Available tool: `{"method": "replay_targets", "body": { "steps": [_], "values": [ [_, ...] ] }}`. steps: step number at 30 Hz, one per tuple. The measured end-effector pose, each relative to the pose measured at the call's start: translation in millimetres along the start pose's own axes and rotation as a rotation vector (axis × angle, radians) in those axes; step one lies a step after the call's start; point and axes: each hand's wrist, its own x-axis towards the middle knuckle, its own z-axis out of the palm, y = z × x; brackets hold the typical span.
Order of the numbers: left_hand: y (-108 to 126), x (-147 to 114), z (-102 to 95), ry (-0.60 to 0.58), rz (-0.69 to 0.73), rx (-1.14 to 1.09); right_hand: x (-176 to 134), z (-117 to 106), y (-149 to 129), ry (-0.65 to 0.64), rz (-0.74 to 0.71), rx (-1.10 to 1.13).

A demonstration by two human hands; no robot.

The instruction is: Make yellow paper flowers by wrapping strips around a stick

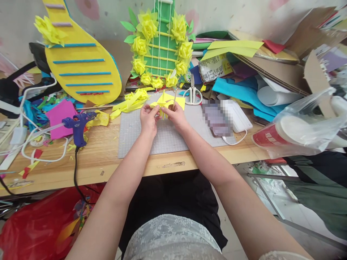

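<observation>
My left hand (149, 117) and my right hand (175, 115) meet over the grey cutting mat (168, 143). Pinched between the fingertips of both is a yellow paper flower (163, 101), its pointed petals sticking out. A thin wooden stick (175, 95) also stands up from my right fingers. A piece of yellow paper (180, 102) shows just behind that hand. To the left of my fingers lies a pile of yellow paper pieces (132, 100). White-handled scissors (193, 95) rest on the mat's far edge, right of my hands.
Behind stand a yellow lute-shaped cutout (81, 66) and a green one (159, 50) ringed with yellow flowers. A blue glue gun (78, 128) is at left. A phone (217, 117), white power bank (236, 115) and bagged red cup (267, 135) sit at right, before piled paper and cardboard.
</observation>
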Motion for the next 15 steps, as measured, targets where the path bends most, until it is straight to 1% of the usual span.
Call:
{"method": "replay_targets", "body": {
  "steps": [6,8,13,15],
  "values": [
    [-4.2,0.1,1.5,0.101,0.010,0.071,0.9,-1.1,9.1,0.064,-0.116,-0.250],
    [-7.0,1.5,-0.1,0.121,0.086,0.139,1.1,-0.9,12.0,0.065,-0.146,-0.309],
    [-13.7,5.2,-7.6,0.132,0.383,0.424,1.6,-0.4,15.2,0.085,-0.159,-0.430],
    [-15.0,6.3,-9.6,0.129,0.437,0.504,1.2,-0.7,14.8,0.102,-0.152,-0.460]
  ]
}}
